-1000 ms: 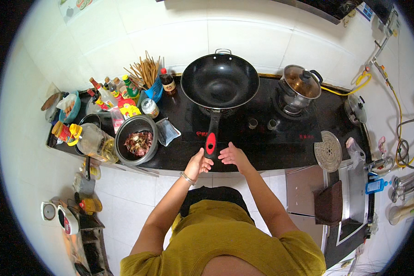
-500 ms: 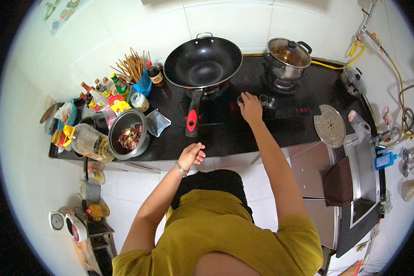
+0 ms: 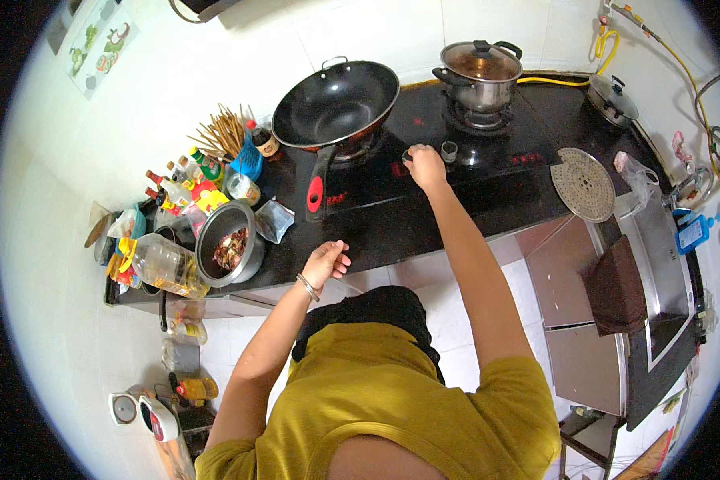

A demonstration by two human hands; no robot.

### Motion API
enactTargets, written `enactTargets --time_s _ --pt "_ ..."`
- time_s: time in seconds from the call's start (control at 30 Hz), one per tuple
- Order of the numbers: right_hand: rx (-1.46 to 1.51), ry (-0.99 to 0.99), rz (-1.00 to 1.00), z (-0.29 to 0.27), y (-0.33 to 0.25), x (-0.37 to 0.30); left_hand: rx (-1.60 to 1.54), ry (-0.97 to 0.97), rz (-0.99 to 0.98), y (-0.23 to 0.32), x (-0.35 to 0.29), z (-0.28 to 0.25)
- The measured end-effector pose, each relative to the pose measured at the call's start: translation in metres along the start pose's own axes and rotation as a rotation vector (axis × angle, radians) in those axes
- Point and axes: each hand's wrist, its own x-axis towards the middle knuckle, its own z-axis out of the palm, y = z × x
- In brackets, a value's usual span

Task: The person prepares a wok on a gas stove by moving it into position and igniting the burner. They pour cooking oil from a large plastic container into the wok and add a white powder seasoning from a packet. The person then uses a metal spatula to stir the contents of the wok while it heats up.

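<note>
My right hand (image 3: 427, 169) reaches over the black gas stove (image 3: 504, 164), its fingers closed on a dark stove knob (image 3: 408, 157). A second knob (image 3: 449, 150) stands just right of that hand. Over the counter's front edge hovers my left hand (image 3: 325, 262), fingers loosely bent and apart, holding nothing. On the left burner sits a black wok (image 3: 336, 108), its black-and-red handle (image 3: 316, 190) pointing towards me. A steel pot (image 3: 484, 80) with a glass lid stands on the right burner. Whether a flame burns under the wok I cannot tell.
To the left stand a metal bowl (image 3: 252, 254) of dark meat pieces, an oil jug (image 3: 166, 266), several sauce bottles (image 3: 172, 188) and chopsticks (image 3: 224, 132). A clear packet (image 3: 274, 221) lies beside the bowl. Rightward are a perforated steamer plate (image 3: 584, 184), a lidded pan (image 3: 614, 102) and the sink (image 3: 666, 280).
My view has shifted and tilted a little, so the counter sits differently in the picture. The right hand stays at the left knob; the left hand remains near the counter's edge.
</note>
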Motion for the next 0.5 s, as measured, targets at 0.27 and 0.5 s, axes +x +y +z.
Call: enactTargets --time_s 0.27,0.5 --pt "-0.038 -0.023 0.029 0.001 -0.001 0.001 -0.087 -0.049 -0.031 0.004 -0.006 -0.006" --pt "-0.018 -0.157 0.085 -0.015 -0.012 0.006 -0.165 -0.065 -0.109 0.01 -0.004 -0.014"
